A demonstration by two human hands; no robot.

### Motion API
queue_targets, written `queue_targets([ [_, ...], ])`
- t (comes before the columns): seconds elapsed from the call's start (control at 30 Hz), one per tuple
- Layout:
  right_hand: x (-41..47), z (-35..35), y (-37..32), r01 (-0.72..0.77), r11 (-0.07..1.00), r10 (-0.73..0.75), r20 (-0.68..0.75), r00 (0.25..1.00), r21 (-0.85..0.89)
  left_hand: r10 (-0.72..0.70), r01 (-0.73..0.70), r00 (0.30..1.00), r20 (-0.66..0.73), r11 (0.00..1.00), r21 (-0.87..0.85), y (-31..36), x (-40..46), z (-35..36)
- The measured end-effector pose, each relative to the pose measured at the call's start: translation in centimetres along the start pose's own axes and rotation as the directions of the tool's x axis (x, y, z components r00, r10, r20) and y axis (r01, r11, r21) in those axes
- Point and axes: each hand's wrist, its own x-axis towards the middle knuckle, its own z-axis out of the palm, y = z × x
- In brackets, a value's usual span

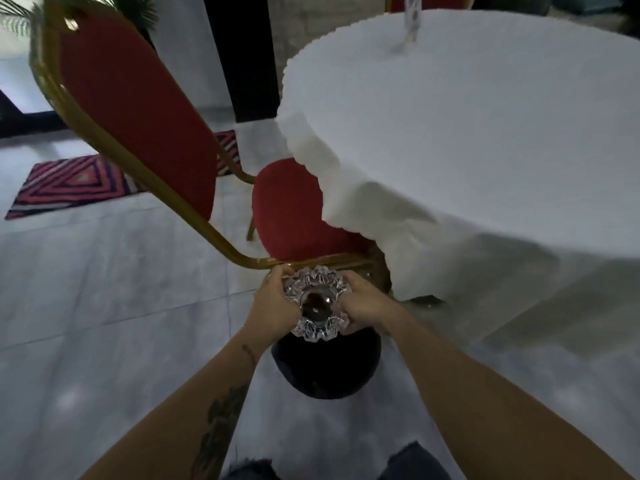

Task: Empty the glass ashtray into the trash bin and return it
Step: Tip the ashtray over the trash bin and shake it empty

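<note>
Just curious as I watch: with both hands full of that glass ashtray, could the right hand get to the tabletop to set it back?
Probably yes. The right hand grips the glass ashtray beside the table, and its white top looks bare nearby, apart from a blurred object at the far side. The red chair stands left of that path.

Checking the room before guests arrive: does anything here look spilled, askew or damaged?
No spill or damage shows. Both hands, left and right, hold the cut-glass ashtray over the round black trash bin. The white tablecloth hangs bunched over the red chair.
</note>
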Motion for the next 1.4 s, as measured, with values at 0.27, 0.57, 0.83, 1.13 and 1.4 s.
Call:
queue_targets([
  [0.27,10.6,1.2,8.7,0.063,0.994,-0.064,-0.009,0.998,-0.089,0.034,-0.033,0.999,-0.009,0.999,0.027,-9.7,6.2,7.0],
  [0.57,15.0,1.9,14.1,0.144,0.973,-0.167,-0.117,0.979,-0.182,0.063,-0.062,0.998,-0.003,0.991,0.116,-14.0,8.5,9.9],
  [0.83,13.8,2.9,14.6,0.302,0.907,-0.358,-0.162,0.919,-0.293,0.219,-0.211,0.976,-0.010,0.952,0.220,-13.9,8.6,9.8],
  [1.13,12.7,3.2,16.8,0.429,0.753,-0.578,-0.190,0.794,-0.498,0.460,-0.445,0.888,0.010,0.854,0.269,-15.3,7.0,10.8],
  [1.4,12.8,2.9,18.7,0.459,0.602,-0.685,-0.127,0.718,-0.653,0.608,-0.587,0.790,0.078,0.714,0.382,-15.6,6.2,11.3],
])
